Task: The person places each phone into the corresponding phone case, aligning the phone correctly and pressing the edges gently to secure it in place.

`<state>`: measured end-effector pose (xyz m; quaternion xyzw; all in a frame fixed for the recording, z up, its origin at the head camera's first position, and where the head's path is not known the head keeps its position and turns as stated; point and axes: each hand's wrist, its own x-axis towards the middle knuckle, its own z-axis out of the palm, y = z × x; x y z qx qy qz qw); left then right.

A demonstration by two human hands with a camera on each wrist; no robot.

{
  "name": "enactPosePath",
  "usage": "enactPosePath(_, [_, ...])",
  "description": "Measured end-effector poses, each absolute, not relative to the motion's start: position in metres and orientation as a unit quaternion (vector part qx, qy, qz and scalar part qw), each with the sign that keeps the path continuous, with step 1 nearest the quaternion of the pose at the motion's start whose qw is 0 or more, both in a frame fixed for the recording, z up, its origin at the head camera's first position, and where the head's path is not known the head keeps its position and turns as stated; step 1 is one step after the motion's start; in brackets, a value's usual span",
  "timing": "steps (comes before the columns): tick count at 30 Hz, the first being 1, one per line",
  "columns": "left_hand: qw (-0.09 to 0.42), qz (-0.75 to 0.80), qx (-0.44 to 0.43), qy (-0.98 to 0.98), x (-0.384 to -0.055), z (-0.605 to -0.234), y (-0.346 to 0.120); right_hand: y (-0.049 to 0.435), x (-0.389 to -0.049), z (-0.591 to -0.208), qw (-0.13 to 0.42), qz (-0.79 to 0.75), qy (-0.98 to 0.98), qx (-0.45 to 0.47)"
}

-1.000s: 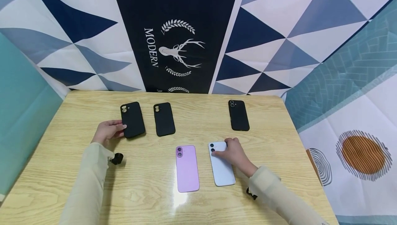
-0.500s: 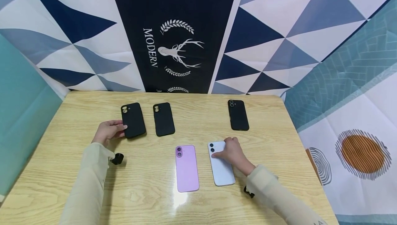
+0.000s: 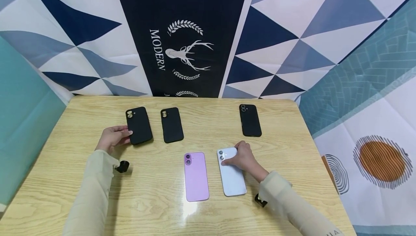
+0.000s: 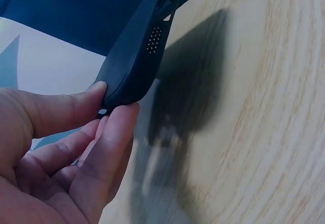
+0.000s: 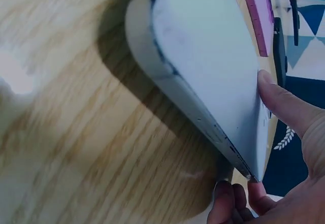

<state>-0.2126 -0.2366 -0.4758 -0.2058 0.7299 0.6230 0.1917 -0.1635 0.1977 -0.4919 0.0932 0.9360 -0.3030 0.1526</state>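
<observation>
At the left, my left hand (image 3: 113, 137) pinches the lower left edge of a black phone case (image 3: 139, 125) between thumb and fingers. In the left wrist view the case (image 4: 137, 56) is held off the table, its shadow falling on the wood. Table-coloured wood shows through its camera holes in the head view. My right hand (image 3: 245, 159) grips the upper part of a pale blue-white phone (image 3: 232, 178), the thumb near its two camera lenses. In the right wrist view this phone (image 5: 208, 41) is tilted, with a shadow under its edge. A purple phone (image 3: 196, 178) lies beside it.
Two more black phone cases lie farther back: one case (image 3: 172, 124) right of the held one, another case (image 3: 250, 120) at the right. The wooden table (image 3: 156, 200) ends at a patterned cloth backdrop (image 3: 185, 55) behind it. Cloth also hangs at both sides.
The pale phone is slightly more tilted, its lenses now catching the light. The left hand and its case have hardly moved. The purple phone and other cases stay in place.
</observation>
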Motion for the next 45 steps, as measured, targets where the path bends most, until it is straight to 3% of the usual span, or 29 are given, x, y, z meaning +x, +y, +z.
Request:
enactPosePath(28, [0.18,0.643,-0.211,0.714,-0.214,-0.475,-0.231,0.211,-0.166,-0.493,0.248,-0.528,0.801,0.135])
enactPosePath(45, [0.186,0.631,-0.183,0.731,-0.213,-0.467,-0.227,0.216,-0.169,-0.495,0.267,-0.521,0.802,0.118])
